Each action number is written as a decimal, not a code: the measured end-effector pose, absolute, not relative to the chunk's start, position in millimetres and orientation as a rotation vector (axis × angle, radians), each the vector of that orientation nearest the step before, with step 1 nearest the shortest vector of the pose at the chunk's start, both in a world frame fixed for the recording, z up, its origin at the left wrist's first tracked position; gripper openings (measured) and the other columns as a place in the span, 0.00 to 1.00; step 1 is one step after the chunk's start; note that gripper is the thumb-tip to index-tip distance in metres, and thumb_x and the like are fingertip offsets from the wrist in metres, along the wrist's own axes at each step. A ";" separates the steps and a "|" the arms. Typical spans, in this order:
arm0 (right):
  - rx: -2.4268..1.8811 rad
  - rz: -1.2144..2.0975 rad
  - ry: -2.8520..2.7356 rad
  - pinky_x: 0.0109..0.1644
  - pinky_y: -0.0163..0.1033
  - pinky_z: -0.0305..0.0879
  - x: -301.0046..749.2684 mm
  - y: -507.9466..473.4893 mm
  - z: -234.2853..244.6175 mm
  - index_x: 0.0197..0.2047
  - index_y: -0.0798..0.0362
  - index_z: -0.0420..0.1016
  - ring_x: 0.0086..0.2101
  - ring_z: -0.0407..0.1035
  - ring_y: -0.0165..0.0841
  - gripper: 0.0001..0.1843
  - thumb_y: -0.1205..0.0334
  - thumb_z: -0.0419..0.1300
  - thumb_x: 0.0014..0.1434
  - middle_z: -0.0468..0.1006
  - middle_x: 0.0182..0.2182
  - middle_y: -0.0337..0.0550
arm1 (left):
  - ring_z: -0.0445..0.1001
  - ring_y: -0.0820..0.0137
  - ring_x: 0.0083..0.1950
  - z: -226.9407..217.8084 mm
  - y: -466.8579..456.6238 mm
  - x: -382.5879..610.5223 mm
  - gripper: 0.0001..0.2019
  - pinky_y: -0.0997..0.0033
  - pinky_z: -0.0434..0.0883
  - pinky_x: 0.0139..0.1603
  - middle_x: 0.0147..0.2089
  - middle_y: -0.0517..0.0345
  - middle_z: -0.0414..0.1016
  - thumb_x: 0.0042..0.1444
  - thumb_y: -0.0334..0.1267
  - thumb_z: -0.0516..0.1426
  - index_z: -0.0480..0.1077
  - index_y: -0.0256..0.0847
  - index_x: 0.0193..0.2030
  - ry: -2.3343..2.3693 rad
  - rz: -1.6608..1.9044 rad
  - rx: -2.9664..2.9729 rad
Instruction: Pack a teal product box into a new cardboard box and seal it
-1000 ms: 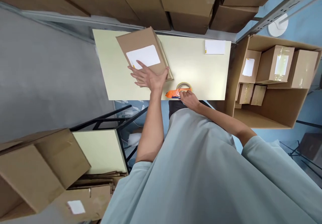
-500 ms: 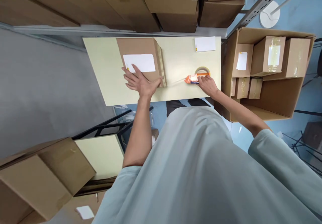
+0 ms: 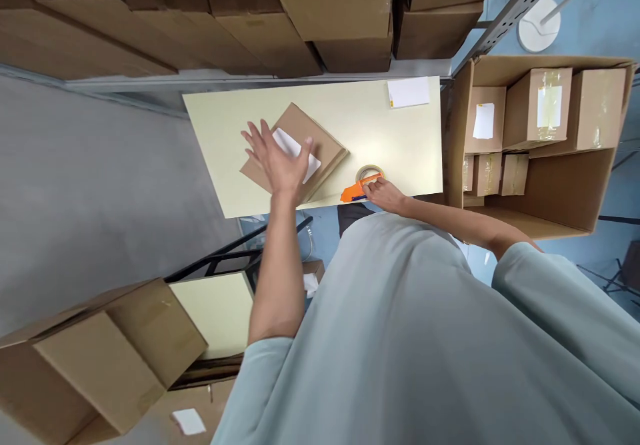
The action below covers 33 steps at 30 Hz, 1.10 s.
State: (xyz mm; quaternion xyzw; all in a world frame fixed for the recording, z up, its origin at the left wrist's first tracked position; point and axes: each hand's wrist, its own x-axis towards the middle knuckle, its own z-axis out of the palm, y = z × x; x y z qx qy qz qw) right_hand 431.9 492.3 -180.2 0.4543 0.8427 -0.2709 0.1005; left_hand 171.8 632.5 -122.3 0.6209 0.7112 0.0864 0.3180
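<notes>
A brown cardboard box [image 3: 324,140] sits turned at an angle on the pale table [image 3: 400,138]. Partly under my left hand [image 3: 283,165] shows the white label [image 3: 311,166] on its top. That hand has its fingers spread over the box; whether the palm touches it I cannot tell. My right hand [image 3: 384,194] is closed round an orange tape dispenser [image 3: 353,192] with a roll of tape, near the table's front edge, to the right of the box. Its fingers hide part of the handle.
A stack of white labels [image 3: 409,92] lies at the table's back right. Beside the table, a large open carton [image 3: 560,215] holds several taped boxes. Cardboard boxes [image 3: 345,5] fill the shelf behind. Another open carton [image 3: 100,358] stands at lower left.
The box has rotated on the table and now lies askew. My right hand has brought the tape dispenser left and nearer to me. The strip of tape reaching to the box no longer shows.
</notes>
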 end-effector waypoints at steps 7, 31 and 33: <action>1.365 -0.749 2.415 0.62 0.57 0.68 448.0 492.1 -181.2 0.65 0.68 0.74 0.48 0.81 0.52 0.21 0.72 0.49 0.76 0.86 0.50 0.66 | 0.25 0.46 0.92 -172.3 664.3 248.3 0.44 0.27 0.43 0.88 0.91 0.48 0.47 0.67 0.63 0.64 0.59 0.50 0.84 1.773 0.267 1.532; 1.388 -0.474 2.296 0.59 0.50 0.66 531.3 535.9 -173.7 0.70 0.73 0.64 0.50 0.81 0.49 0.23 0.73 0.43 0.79 0.86 0.51 0.67 | 0.30 0.44 0.92 -189.8 622.7 244.2 0.47 0.33 0.27 0.89 0.91 0.40 0.44 0.65 0.45 0.62 0.51 0.39 0.87 1.439 0.286 2.093; 1.325 -0.453 2.351 0.60 0.51 0.66 514.3 543.7 -173.6 0.69 0.72 0.65 0.50 0.81 0.48 0.24 0.77 0.41 0.76 0.86 0.51 0.66 | 0.33 0.43 0.92 -182.5 620.7 235.3 0.47 0.30 0.29 0.88 0.91 0.40 0.46 0.65 0.44 0.62 0.51 0.39 0.87 1.332 0.250 2.114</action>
